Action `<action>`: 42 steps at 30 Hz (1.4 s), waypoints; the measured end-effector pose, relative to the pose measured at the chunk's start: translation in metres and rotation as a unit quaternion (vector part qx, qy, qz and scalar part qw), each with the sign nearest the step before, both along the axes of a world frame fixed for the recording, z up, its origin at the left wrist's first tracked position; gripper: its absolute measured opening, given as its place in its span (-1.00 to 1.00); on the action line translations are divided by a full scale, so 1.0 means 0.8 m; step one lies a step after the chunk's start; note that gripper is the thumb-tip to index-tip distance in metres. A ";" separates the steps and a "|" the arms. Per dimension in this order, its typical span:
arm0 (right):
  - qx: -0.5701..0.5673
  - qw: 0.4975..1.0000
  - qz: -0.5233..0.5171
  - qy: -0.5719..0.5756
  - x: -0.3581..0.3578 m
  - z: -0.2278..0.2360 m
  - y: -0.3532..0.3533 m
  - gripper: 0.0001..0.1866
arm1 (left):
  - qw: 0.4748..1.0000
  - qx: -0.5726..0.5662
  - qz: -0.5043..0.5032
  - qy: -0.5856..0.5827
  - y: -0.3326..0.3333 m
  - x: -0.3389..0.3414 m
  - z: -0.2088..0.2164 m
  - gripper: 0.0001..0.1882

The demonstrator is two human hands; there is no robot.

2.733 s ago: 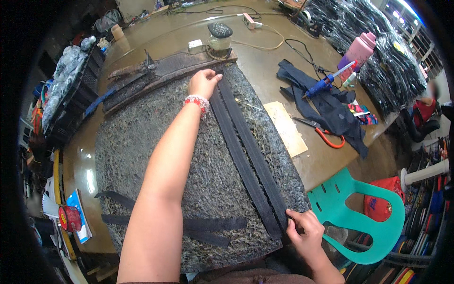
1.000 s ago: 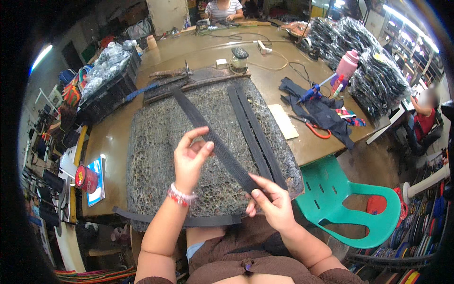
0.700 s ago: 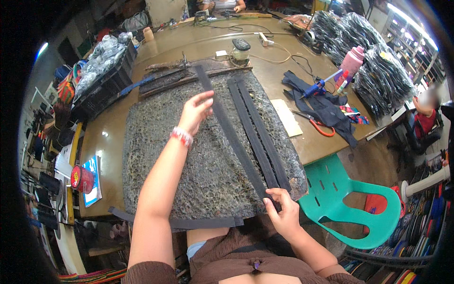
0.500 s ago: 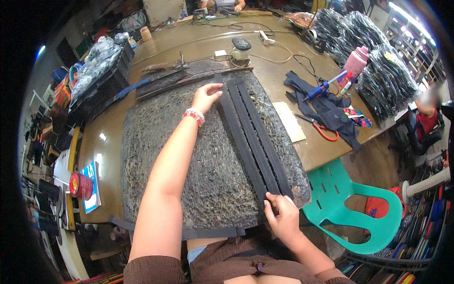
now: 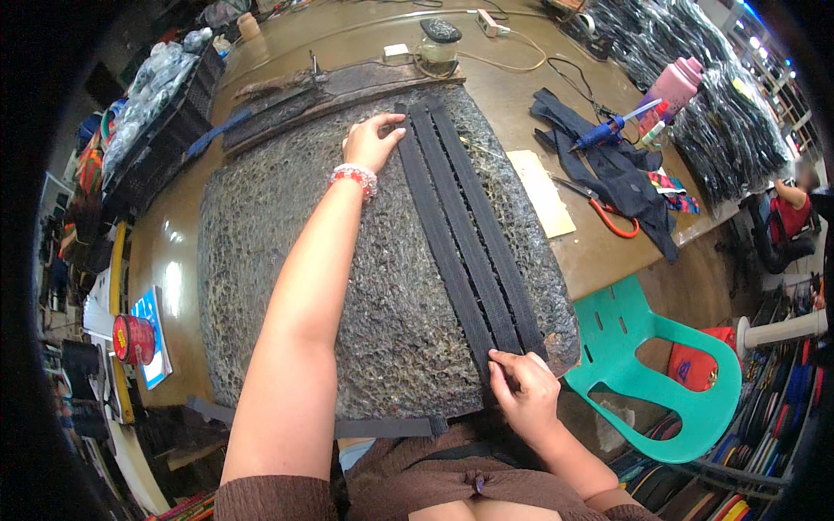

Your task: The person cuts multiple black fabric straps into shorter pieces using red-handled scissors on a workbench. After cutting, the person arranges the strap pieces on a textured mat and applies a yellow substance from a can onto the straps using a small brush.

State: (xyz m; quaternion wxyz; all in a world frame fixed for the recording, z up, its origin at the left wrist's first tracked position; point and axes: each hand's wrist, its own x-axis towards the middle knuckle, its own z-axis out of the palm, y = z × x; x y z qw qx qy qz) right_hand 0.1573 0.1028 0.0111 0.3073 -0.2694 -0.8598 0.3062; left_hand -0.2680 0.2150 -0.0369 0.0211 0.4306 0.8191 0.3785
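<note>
Pinching a black strip (image 5: 439,234) with right fingers (image 5: 511,359), touching its far end with left fingers (image 5: 387,121), slightly parted; beside two laid strips (image 5: 461,226) to their right, with another strip (image 5: 382,428) below, not yet aligned.

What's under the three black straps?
The rough grey slab shows around the straps; its surface directly beneath them is covered. Left hand and right hand cover bits near the ends.

The person wears a dark brown top (image 5: 408,493) of crinkled fabric, with short sleeves (image 5: 276,498) and a small gathered knot (image 5: 477,484) showing purple. Red and clear-looking beads make up the bracelet (image 5: 355,180) by the left hand (image 5: 372,144). Light blue cloth (image 5: 354,455) peeks out below.
</note>
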 end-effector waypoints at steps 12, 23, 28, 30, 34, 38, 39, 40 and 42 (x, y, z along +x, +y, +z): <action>0.105 0.940 0.309 -0.094 -0.008 0.029 -0.047 -0.53 | 0.944 0.106 -0.304 -0.072 -0.184 0.188 0.106 -0.68; -0.116 0.955 0.274 -0.010 -0.030 0.071 -0.060 -0.90 | 0.536 0.174 -0.196 -0.802 -0.434 0.356 0.090 -0.45; 0.001 0.954 0.294 0.059 -0.022 0.108 -0.055 -0.88 | 0.934 0.124 -0.331 -0.050 -0.443 0.361 0.147 -0.59; -0.012 0.953 0.299 0.045 -0.006 0.122 -0.043 -0.86 | 0.973 0.061 -0.192 0.109 -0.439 0.363 0.193 -0.57; -0.116 0.901 0.367 0.198 0.006 0.151 -0.031 -0.57 | 0.937 -0.028 -0.338 0.078 -0.396 0.335 0.259 -0.64; -0.244 0.835 0.442 0.217 -0.012 0.149 -0.059 0.10 | 0.944 0.117 -0.307 0.022 -0.384 0.315 0.330 -0.75; -0.224 0.842 0.464 0.162 -0.015 0.142 -0.067 0.18 | 0.964 0.171 -0.157 -0.130 -0.379 0.315 0.340 -0.75; -0.227 0.862 0.441 0.103 -0.013 0.135 -0.074 0.04 | 0.967 0.215 -0.077 -0.114 -0.363 0.294 0.349 -0.75; -0.268 0.892 0.356 0.074 -0.008 0.117 -0.081 -0.16 | 0.931 0.327 -0.108 -0.124 -0.309 0.229 0.358 -0.74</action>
